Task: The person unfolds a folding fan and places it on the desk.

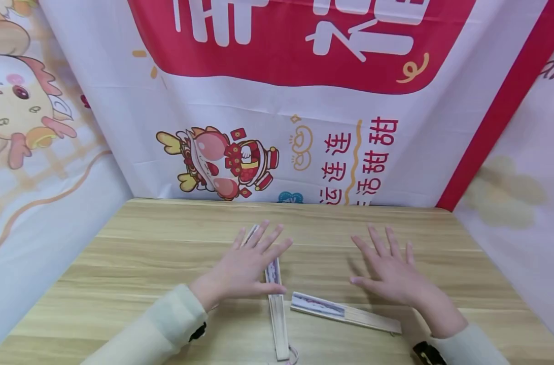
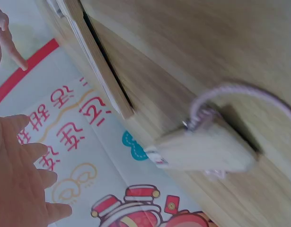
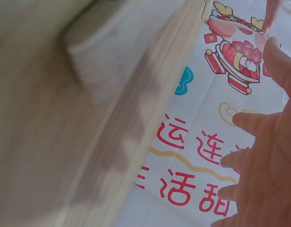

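My left hand (image 1: 242,271) is spread palm down above the table, its fingers straight, gripping nothing. Below it, a folded fan (image 1: 278,324) with pale ribs and a printed strip points toward me, a lilac cord at its near end. The tip of another slim piece, apparently a third folded fan (image 1: 251,234), shows past the left fingers; the hand hides most of it. To the right, a second folded fan (image 1: 345,313) lies slantwise. My right hand (image 1: 395,276) hovers beyond its right end, fingers spread and holding nothing. The left wrist view shows a fan's corded end (image 2: 202,146) up close.
The wood-grain table (image 1: 167,238) ends at a hanging white and red printed cloth (image 1: 286,111) at the back. Printed cloths also hang along the left (image 1: 26,152) and right (image 1: 519,213) sides.
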The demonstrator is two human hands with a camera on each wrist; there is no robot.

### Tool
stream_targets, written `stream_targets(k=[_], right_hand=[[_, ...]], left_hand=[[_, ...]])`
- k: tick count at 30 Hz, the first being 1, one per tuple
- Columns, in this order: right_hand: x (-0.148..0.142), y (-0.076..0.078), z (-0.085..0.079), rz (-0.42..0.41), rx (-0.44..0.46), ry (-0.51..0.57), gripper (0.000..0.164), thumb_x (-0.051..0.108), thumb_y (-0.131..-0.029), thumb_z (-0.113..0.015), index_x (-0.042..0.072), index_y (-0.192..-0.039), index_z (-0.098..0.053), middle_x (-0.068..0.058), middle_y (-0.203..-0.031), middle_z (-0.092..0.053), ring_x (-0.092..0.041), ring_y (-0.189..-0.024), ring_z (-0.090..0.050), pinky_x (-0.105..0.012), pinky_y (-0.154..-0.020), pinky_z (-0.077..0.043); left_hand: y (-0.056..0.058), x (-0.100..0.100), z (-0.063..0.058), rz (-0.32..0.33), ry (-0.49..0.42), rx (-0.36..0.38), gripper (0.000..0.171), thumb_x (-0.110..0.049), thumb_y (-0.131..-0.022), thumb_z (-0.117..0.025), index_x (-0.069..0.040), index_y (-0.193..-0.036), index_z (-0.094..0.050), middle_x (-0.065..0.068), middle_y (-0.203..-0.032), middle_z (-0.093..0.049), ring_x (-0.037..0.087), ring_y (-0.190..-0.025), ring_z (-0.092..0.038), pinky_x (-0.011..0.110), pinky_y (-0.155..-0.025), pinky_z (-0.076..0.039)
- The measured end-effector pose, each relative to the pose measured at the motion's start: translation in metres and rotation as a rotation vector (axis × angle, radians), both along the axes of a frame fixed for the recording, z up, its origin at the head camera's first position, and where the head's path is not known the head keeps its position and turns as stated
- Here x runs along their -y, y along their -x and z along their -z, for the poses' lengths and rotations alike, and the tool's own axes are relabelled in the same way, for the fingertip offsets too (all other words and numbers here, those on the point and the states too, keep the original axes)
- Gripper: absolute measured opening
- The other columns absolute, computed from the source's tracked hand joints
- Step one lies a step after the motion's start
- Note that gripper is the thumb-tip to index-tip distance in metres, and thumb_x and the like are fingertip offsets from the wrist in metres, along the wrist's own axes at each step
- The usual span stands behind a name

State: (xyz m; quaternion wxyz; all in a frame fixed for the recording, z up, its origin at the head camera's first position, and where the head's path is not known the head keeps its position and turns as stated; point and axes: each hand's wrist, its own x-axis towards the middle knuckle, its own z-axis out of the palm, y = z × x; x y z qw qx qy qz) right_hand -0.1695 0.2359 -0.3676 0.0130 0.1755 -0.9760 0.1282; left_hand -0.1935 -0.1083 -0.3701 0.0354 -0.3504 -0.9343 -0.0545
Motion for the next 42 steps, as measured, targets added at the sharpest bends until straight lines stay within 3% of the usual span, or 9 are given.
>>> stream_targets(k=[6,13,16,19,23,26,33,42], right_hand=[[-0.003,-0.007,0.006,-0.025,0.004,-0.017,0.083,0.063,-0.089,-0.059,0.025,-0.157,-0.029,-0.019,-0.164,-0.019,-0.054,-0.148,-0.007,-0.084,-0.105,-0.006],[-0.001,-0.013,0.009,-0.07,0.03,-0.069,0.077,0.066,-0.088,-0.059,0.021,-0.149,-0.045,-0.016,-0.154,-0.043,-0.053,-0.141,-0.032,-0.08,-0.1,-0.03],[0.001,-0.013,0.008,-0.109,0.054,-0.07,0.071,0.065,-0.086,-0.062,0.017,-0.138,-0.056,-0.01,-0.137,-0.057,-0.044,-0.129,-0.049,-0.07,-0.094,-0.044],[0.002,-0.014,0.009,-0.149,0.067,-0.074,0.064,0.066,-0.084,-0.065,0.017,-0.124,-0.064,-0.001,-0.119,-0.062,-0.03,-0.114,-0.058,-0.058,-0.087,-0.052],[0.004,-0.016,0.011,-0.194,0.076,-0.083,0.052,0.066,-0.08,-0.068,0.023,-0.11,-0.067,0.007,-0.105,-0.06,-0.02,-0.101,-0.058,-0.047,-0.083,-0.052],[0.005,-0.017,0.013,-0.221,0.084,-0.092,0.046,0.065,-0.078,-0.07,0.027,-0.103,-0.066,0.012,-0.097,-0.057,-0.014,-0.093,-0.053,-0.038,-0.075,-0.048],[0.01,-0.019,0.019,-0.259,0.17,-0.071,0.041,0.052,-0.072,-0.081,0.026,-0.098,-0.062,0.014,-0.093,-0.054,-0.008,-0.085,-0.046,-0.027,-0.067,-0.044],[0.021,-0.022,0.023,-0.295,0.146,-0.075,0.034,0.027,-0.069,-0.086,0.024,-0.088,-0.058,0.014,-0.082,-0.046,-0.007,-0.077,-0.041,-0.023,-0.062,-0.037]], left_hand=[[-0.001,-0.012,0.0,0.069,0.025,0.029,0.088,-0.072,-0.089,-0.051,-0.029,-0.159,-0.021,0.001,-0.168,-0.011,0.032,-0.155,-0.001,0.064,-0.121,-0.011],[-0.001,-0.031,0.003,0.15,0.06,0.059,0.084,-0.069,-0.091,-0.05,-0.027,-0.159,-0.022,0.003,-0.164,-0.026,0.033,-0.155,-0.007,0.065,-0.118,-0.023],[0.0,-0.039,0.006,0.19,0.09,0.049,0.079,-0.066,-0.092,-0.052,-0.026,-0.157,-0.029,0.002,-0.161,-0.035,0.032,-0.154,-0.015,0.061,-0.118,-0.029],[-0.002,-0.046,0.007,0.232,0.119,0.052,0.071,-0.06,-0.093,-0.056,-0.023,-0.151,-0.041,0.001,-0.154,-0.045,0.031,-0.151,-0.028,0.053,-0.117,-0.036],[-0.003,-0.054,0.008,0.285,0.131,0.039,0.059,-0.054,-0.091,-0.063,-0.023,-0.141,-0.055,-0.004,-0.138,-0.059,0.023,-0.137,-0.047,0.04,-0.109,-0.046],[-0.003,-0.058,0.01,0.31,0.134,0.033,0.052,-0.053,-0.088,-0.068,-0.025,-0.132,-0.062,-0.008,-0.126,-0.064,0.014,-0.122,-0.054,0.03,-0.097,-0.051],[-0.004,-0.063,0.012,0.326,0.185,0.058,0.046,-0.052,-0.082,-0.074,-0.028,-0.12,-0.067,-0.013,-0.107,-0.065,0.004,-0.091,-0.052,0.017,-0.075,-0.045],[-0.003,-0.066,0.013,0.282,0.213,0.118,0.027,-0.039,-0.083,-0.077,-0.029,-0.108,-0.072,-0.015,-0.093,-0.061,0.002,-0.081,-0.051,0.017,-0.068,-0.043]])
